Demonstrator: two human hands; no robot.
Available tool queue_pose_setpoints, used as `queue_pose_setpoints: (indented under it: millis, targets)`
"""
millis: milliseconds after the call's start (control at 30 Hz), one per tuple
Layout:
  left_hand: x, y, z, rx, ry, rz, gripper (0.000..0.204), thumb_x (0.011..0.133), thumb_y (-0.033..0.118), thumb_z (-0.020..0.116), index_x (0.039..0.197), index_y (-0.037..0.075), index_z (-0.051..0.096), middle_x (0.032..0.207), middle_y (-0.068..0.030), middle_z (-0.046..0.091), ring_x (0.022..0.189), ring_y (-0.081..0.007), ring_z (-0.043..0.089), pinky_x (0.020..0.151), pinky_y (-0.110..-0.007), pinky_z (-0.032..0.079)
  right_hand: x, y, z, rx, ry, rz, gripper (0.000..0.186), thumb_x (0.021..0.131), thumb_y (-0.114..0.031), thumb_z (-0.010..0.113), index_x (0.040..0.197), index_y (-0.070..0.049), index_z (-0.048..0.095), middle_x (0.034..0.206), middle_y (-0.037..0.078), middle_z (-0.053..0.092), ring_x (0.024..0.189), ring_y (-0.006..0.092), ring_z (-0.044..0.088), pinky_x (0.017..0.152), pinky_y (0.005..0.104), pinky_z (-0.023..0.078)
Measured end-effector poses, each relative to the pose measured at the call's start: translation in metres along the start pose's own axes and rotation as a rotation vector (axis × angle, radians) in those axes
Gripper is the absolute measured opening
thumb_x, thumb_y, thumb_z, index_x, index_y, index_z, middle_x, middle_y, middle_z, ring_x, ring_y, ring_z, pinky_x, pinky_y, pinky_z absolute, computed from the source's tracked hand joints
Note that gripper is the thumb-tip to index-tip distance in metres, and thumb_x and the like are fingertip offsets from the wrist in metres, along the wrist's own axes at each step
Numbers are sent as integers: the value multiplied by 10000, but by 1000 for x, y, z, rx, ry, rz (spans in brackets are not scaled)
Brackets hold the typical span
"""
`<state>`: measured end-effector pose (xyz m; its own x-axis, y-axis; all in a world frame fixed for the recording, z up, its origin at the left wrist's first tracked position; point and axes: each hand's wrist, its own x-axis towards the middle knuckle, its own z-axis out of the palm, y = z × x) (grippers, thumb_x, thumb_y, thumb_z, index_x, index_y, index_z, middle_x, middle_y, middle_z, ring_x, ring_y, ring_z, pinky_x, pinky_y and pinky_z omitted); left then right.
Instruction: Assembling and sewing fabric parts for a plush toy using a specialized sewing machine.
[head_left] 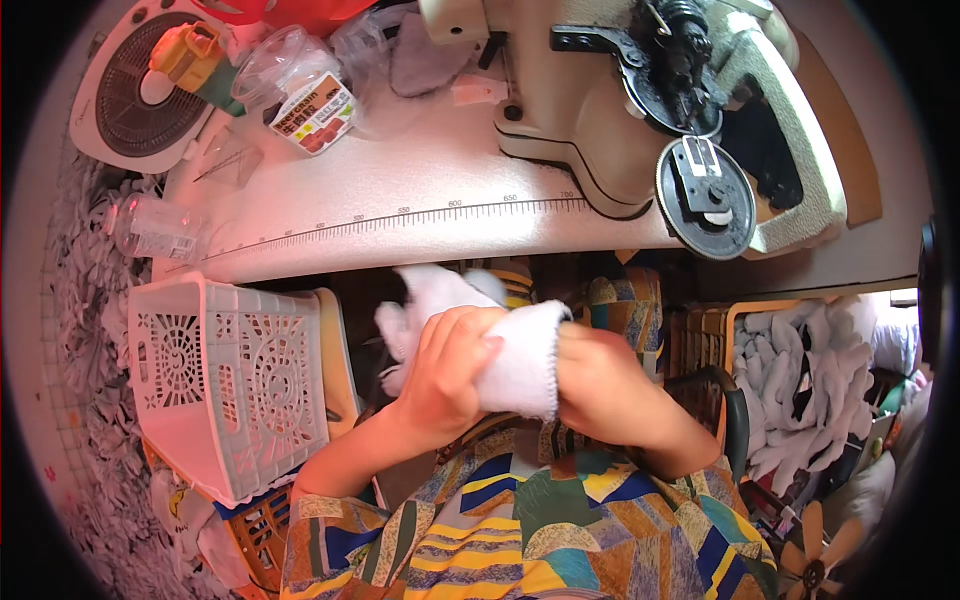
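Note:
A white knit glove [522, 365] with dark stitching along its cuff is held above my lap, just off the table's front edge. My left hand [450, 365] is closed around the glove's middle, its fingers wrapped over the fabric. From the cuff side, my right hand [600, 385] reaches into the glove; the knit hides its fingers, so their pose cannot be told. Loose finger-like ends of the glove stick out beyond my left hand, toward the table.
A machine [600, 150] with a black disc stands at the table's right. On its left are a clear jar [285, 70], a fan [150, 85] and a bottle [160, 230]. A white basket [260, 365] stands left of me; a crate of white gloves [800, 390] sits right.

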<state>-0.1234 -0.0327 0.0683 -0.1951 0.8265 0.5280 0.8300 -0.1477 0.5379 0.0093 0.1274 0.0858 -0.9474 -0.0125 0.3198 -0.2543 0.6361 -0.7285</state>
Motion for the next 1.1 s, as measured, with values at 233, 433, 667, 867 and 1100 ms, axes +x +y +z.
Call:
queue_pose_setpoints:
  millis: [233,433,667,867,1100]
  targets:
    - [2,-9,-6,-117,-102,-49,880,508,-115,695,1287,41,318,1145,-219,485,978,-389,507,829,-442,440,-3,-7,-10,-207,1,120,215,697,15,648,898,-40,593,841,123,617,675,296,634,532,369,512]
    - [2,-5,-18,280,33,-310,874,644,-70,692,1389,-25,237,1372,-236,381,1197,-306,450,933,-384,404,-17,-6,1,375,594,156,86,883,-47,623,913,17,574,933,184,624,723,258,652,630,317,520]
    - [-11,41,-5,-135,218,-412,879,619,362,830,1288,-10,398,1182,-176,381,1002,-258,438,784,-363,418,-7,-11,42,415,417,-183,443,942,-379,517,940,55,606,950,220,637,773,339,625,705,383,500]
    - [-12,41,6,-10,312,-448,617,750,7,671,1290,-19,374,1190,-152,376,1043,-232,441,897,-320,402,-8,-22,58,1327,495,187,589,952,-439,508,1260,45,376,1101,178,566,1029,212,581,947,329,430]
    - [-17,37,26,-425,510,-579,431,835,0,544,1233,-12,377,1128,-102,402,1008,-161,447,915,-274,379,4,-17,74,1120,615,269,519,758,60,715,1200,-29,458,971,23,382,852,103,448,800,240,415]
